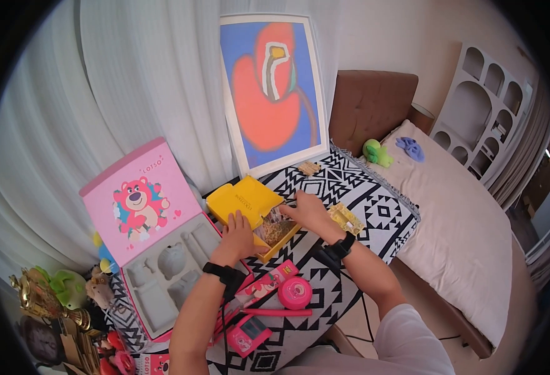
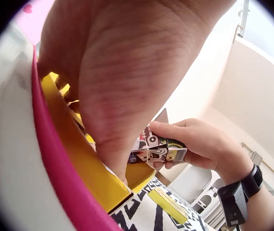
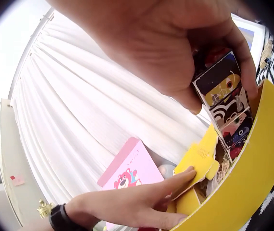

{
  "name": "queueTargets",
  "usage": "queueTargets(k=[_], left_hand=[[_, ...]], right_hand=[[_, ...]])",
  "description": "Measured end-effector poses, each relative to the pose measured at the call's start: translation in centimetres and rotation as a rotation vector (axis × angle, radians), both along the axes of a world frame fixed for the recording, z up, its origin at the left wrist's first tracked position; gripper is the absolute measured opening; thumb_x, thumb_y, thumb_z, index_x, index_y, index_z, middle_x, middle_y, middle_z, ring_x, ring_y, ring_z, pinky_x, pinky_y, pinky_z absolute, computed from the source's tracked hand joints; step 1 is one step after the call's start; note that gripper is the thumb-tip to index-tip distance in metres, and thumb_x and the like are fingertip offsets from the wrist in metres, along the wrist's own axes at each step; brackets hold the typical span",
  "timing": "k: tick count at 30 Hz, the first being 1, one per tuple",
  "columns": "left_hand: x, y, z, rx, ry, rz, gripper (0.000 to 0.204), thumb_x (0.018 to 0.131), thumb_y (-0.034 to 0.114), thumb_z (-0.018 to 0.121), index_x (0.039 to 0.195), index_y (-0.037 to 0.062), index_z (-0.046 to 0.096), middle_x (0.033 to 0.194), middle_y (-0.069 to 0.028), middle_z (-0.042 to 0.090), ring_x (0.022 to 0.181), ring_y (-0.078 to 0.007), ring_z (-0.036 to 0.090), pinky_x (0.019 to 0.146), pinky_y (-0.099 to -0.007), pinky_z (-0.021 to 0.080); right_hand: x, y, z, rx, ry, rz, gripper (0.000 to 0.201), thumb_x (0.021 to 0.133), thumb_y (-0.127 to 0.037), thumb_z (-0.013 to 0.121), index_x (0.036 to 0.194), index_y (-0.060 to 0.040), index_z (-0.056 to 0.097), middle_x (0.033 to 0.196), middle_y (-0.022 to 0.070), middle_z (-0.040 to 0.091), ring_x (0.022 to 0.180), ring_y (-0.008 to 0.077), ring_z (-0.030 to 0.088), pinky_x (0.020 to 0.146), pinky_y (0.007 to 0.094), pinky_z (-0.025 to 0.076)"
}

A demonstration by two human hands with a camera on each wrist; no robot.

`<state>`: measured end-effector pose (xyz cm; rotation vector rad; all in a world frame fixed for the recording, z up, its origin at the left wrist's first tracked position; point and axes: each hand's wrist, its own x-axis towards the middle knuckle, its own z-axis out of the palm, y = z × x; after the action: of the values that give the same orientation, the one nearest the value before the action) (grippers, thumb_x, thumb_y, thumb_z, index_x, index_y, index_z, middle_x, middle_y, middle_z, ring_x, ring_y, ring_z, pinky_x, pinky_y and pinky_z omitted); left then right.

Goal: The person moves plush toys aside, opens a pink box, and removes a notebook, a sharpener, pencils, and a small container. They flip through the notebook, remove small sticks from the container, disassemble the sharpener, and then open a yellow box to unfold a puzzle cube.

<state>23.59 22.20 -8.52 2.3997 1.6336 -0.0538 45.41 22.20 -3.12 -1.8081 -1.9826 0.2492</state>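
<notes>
Open yellow box [image 1: 248,201]; printed card stack [image 3: 226,103] inside.

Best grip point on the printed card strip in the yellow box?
Judging by its pose, pinch the printed card strip across its long edges at the upper end, from above, as the right hand does. It stands over the yellow box, whose wall blocks the lower end. The left hand steadies the box.

Matt yellow cardboard box [image 1: 250,203], glossy printed card packs [image 3: 226,103], woven b/w cloth [image 1: 375,206], shiny pink plastic tin [image 1: 295,292].
</notes>
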Motion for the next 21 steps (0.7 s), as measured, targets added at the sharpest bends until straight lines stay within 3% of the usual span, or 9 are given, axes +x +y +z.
queueTargets(k=[6,7,8,10,13,14,15,21], left_hand=[[-0.3,0.2,-0.9,0.039,-0.021,-0.026,0.123,0.067,0.067,0.074,0.145,-0.0129,0.021,0.155,-0.0299,0.014,0.144,-0.0488,0.012,0.114,-0.0558,0.023],[-0.2,0.2,-0.9,0.038,-0.022,-0.028,0.123,0.067,0.067,0.074,0.145,-0.0129,0.021,0.155,-0.0299,0.014,0.144,-0.0488,0.012,0.114,-0.0558,0.023],[-0.3,0.2,-0.9,0.035,-0.025,-0.035,0.123,0.068,0.068,0.073,0.145,-0.0133,0.022,0.155,-0.0305,0.015,0.144,-0.0490,0.012,0.114,-0.0547,0.022],[-0.6,0.5,-0.7,0.037,-0.030,-0.037,0.122,0.068,0.069,0.072,0.144,-0.0137,0.023,0.154,-0.0311,0.017,0.143,-0.0493,0.013,0.115,-0.0535,0.021],[-1.2,0.9,-0.5,0.032,-0.049,-0.071,0.106,0.078,0.060,0.068,0.142,-0.0145,0.028,0.153,-0.0326,0.020,0.143,-0.0495,0.015,0.117,-0.0497,0.019],[-1.5,1.2,-0.4,0.008,-0.135,-0.085,0.094,0.083,0.051,0.065,0.141,-0.0144,0.029,0.152,-0.0335,0.021,0.142,-0.0500,0.016,0.118,-0.0487,0.018],[-1.8,1.4,-0.3,-0.015,-0.221,-0.100,0.082,0.089,0.042,0.062,0.140,-0.0143,0.031,0.151,-0.0344,0.022,0.142,-0.0505,0.017,0.118,-0.0476,0.018],[-1.9,0.5,-0.4,0.052,-0.219,-0.074,0.066,0.091,0.022,0.057,0.140,-0.0127,0.031,0.152,-0.0311,0.022,0.143,-0.0461,0.019,0.118,-0.0451,0.021]], right_hand=[[4.5,-1.5,0.9,0.036,0.244,-0.075,0.058,0.083,-0.048,0.067,0.103,0.0056,0.065,0.080,0.0208,0.069,0.076,0.0348,0.069,0.072,0.0377,0.054],[5.7,-1.3,-0.1,-0.065,0.499,-0.081,0.054,0.085,-0.044,0.067,0.104,0.0058,0.064,0.085,0.0196,0.069,0.078,0.0307,0.069,0.074,0.0366,0.053],[6.8,-1.1,-1.3,-0.065,0.498,-0.083,0.054,0.085,-0.044,0.067,0.104,0.0058,0.064,0.085,0.0196,0.069,0.078,0.0307,0.069,0.074,0.0366,0.053],[8.2,-1.2,-2.5,0.207,0.609,-0.038,0.048,0.087,-0.037,0.067,0.108,0.0057,0.061,0.093,0.0191,0.069,0.085,0.0274,0.068,0.076,0.0349,0.052],[9.4,-2.3,-3.2,0.262,0.565,-0.176,0.042,0.089,-0.031,0.067,0.109,0.0045,0.054,0.096,0.0202,0.067,0.087,0.0290,0.067,0.076,0.0357,0.052],[9.7,-2.4,-3.8,0.268,0.550,-0.275,0.042,0.089,-0.030,0.067,0.108,0.0041,0.053,0.094,0.0204,0.067,0.086,0.0302,0.067,0.075,0.0363,0.052],[10.0,-2.1,-5.1,0.348,0.485,-0.249,0.041,0.089,-0.029,0.067,0.107,0.0027,0.050,0.092,0.0223,0.066,0.085,0.0349,0.066,0.075,0.0394,0.052],[9.7,-1.9,-7.1,0.198,0.358,-0.233,0.046,0.088,-0.031,0.067,0.113,0.0029,0.047,0.098,0.0269,0.065,0.092,0.0417,0.064,0.080,0.0435,0.051]])
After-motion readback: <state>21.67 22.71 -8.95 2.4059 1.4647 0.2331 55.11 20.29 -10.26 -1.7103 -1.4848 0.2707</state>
